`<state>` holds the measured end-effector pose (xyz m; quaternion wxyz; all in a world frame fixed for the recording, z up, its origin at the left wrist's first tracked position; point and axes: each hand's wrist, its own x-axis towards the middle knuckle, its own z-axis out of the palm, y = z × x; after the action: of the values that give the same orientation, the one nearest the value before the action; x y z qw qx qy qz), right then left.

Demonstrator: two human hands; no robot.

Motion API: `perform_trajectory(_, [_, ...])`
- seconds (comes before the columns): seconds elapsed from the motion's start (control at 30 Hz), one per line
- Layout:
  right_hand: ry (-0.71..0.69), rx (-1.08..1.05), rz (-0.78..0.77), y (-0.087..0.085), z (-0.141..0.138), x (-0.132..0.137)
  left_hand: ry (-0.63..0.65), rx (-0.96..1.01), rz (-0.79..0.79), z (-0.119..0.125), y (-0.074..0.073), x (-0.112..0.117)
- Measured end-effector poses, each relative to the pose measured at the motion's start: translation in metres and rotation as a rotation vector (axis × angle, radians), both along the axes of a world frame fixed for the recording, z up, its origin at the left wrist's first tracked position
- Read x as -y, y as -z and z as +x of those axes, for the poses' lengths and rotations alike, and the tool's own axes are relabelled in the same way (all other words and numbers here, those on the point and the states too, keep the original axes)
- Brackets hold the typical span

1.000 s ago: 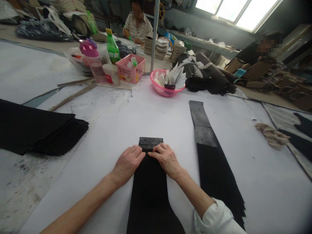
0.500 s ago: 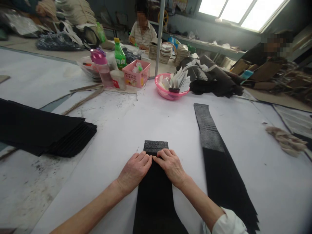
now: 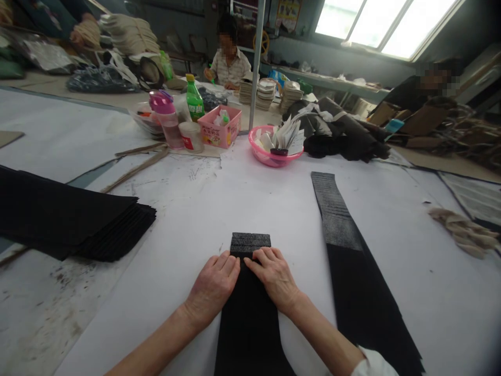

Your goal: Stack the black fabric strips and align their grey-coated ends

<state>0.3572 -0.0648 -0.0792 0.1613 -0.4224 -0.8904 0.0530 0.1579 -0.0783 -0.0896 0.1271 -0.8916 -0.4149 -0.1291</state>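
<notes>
A stack of black fabric strips [image 3: 250, 324] lies lengthwise in front of me on the white table [image 3: 242, 203], its far ends stepped and grey. My left hand [image 3: 213, 284] rests flat on the strips near their far end, fingers stretched out and together. My right hand [image 3: 276, 277] lies beside it, fingers flat on the same strips, fingertips almost touching the left hand's. Neither hand grips anything.
A second fanned row of black strips [image 3: 352, 261] runs along the right. A pile of black sheets [image 3: 74, 219] lies at the left. Beyond are a pink bowl [image 3: 274, 151], a pink box [image 3: 219, 130], a green bottle [image 3: 194, 102], a metal pole [image 3: 256, 57], rags [image 3: 462, 230] and two people seated.
Both hands have slid a little toward me along the strips, baring slightly more of the stepped grey ends. The camera has tilted up slightly.
</notes>
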Motion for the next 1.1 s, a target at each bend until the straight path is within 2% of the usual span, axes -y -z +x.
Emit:
perform_trajectory(0.2, [0.01, -0.009, 0.018, 0.0, -0.001, 0.002, -0.004, -0.03, -0.007, -0.002, -0.001, 0.005])
perform_trajectory(0.37, [0.011, -0.01, 0.035, -0.002, -0.003, 0.002, -0.009, -0.017, -0.075, 0.002, -0.007, 0.003])
perform_trajectory(0.57, [-0.029, -0.041, 0.026, -0.001, 0.01, -0.004, -0.026, -0.061, -0.089, 0.008, -0.011, 0.002])
perform_trajectory(0.77, [-0.064, -0.049, 0.018, 0.0, 0.025, -0.011, 0.007, -0.078, -0.111, 0.01, -0.009, 0.0])
perform_trajectory(0.97, [-0.037, -0.028, 0.032, 0.0, 0.023, -0.007, 0.025, -0.134, -0.155, 0.013, -0.017, -0.001])
perform_trajectory(1.1, [-0.013, 0.001, 0.044, 0.0, 0.021, -0.004, 0.065, -0.163, -0.118, 0.018, -0.02, -0.002])
